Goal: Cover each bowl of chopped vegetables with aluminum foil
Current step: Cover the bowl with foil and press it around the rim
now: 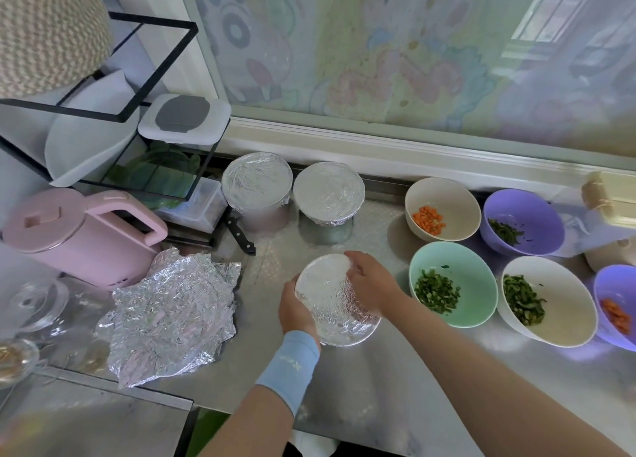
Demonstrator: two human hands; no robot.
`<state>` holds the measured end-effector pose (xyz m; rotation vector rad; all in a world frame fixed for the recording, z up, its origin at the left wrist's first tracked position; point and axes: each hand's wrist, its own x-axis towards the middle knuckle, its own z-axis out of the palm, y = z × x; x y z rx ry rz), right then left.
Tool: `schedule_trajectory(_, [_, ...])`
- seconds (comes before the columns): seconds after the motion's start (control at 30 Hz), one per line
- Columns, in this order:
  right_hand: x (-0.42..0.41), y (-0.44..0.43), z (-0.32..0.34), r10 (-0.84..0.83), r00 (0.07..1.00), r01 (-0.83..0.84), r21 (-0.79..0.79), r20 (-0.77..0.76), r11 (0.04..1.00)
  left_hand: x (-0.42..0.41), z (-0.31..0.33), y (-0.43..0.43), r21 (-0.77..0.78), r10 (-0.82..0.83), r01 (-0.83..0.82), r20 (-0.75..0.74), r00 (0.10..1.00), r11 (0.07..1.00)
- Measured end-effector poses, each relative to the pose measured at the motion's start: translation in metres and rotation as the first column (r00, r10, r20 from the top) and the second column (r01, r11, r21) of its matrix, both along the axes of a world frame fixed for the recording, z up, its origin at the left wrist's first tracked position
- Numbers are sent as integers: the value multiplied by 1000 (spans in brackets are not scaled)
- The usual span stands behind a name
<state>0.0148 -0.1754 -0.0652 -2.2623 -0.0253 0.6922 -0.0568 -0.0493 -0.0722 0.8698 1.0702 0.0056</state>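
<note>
A foil-covered bowl (332,301) sits at the middle of the steel counter. My left hand (296,307) grips its left rim and my right hand (370,281) curls over its right side, pressing the foil down. Two more foil-covered bowls (256,179) (328,186) stand behind it. To the right are uncovered bowls: a cream one with carrot (442,209), a purple one with greens (523,221), a mint one with greens (452,284), a white one with greens (547,300), and a purple one with carrot (617,305). Crumpled foil sheets (168,314) lie at the left.
A pink kettle (81,234) stands at the left, with a black-handled knife (239,234) beside it. A black wire rack (113,112) holds containers at the back left. Glass lids (38,301) lie at the far left. A window sill (413,150) runs behind the bowls.
</note>
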Motion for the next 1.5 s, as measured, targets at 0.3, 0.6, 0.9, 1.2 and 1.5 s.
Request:
schedule_trajectory(0.3, [-8,0,7,50,997,-43,-103,63,994,-14,-11,14,97,58,-55,-26,998,994])
schedule_trajectory(0.6, [-2,3,7,-25,998,26,17,-54,1000,-17,1,-7,-128,24,-16,60,998,992])
schedule_trajectory(0.9, [-14,-3,8,-96,993,95,-13,-75,995,-10,5,18,-105,14,-15,-5,1000,994])
schedule_trajectory(1.2, [-15,4,3,-147,986,153,66,-80,986,3,5,19,-132,-7,9,10,1000,991])
schedule_trajectory(1.5, [-13,11,10,-64,998,64,1,-13,998,-7,21,15,-52,59,-69,-170,984,996])
